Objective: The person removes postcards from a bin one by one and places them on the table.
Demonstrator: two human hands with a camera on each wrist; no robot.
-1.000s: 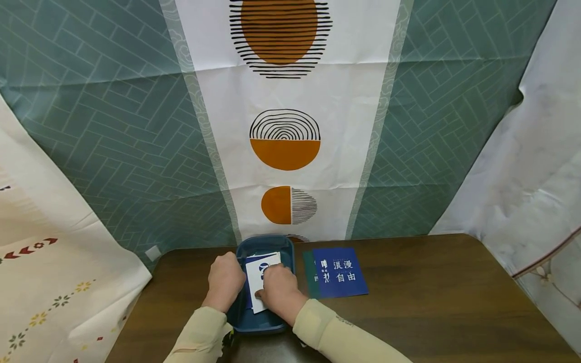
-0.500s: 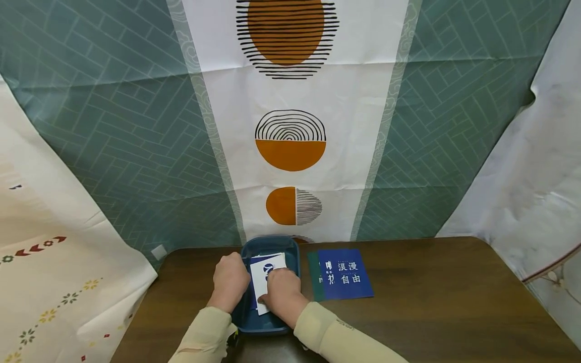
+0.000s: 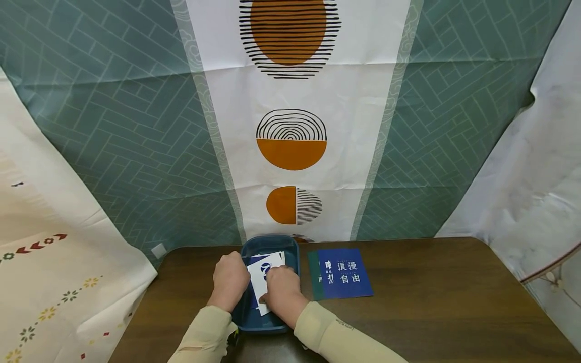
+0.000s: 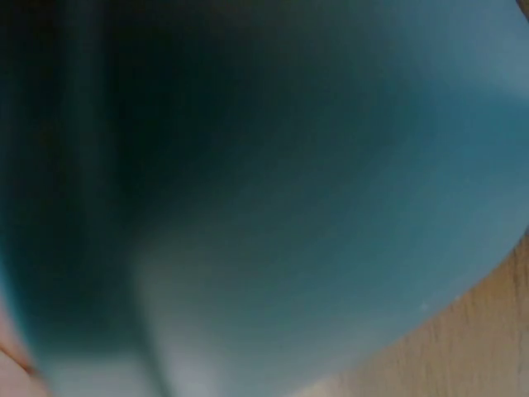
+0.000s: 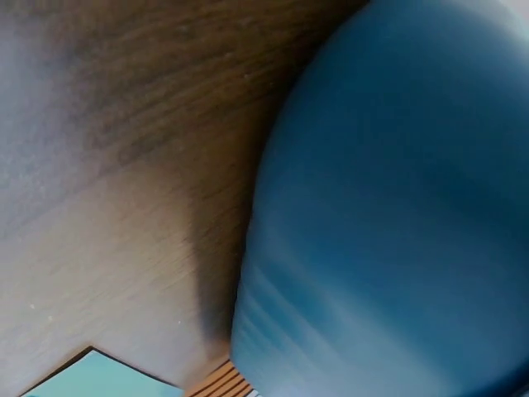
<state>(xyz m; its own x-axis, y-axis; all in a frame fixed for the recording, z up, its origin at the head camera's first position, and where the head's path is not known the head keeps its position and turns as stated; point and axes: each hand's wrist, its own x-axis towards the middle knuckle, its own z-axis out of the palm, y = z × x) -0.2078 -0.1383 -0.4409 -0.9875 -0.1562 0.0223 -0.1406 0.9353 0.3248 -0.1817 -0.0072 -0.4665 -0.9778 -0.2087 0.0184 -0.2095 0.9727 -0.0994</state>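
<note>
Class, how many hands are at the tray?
2: the left hand at the left rim of the tray, the right hand at the white card inside it.

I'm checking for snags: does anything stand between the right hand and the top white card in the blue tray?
Nothing visible does: the right hand reaches in over the rim of the blue tray and appears to pinch the top white card.
</note>
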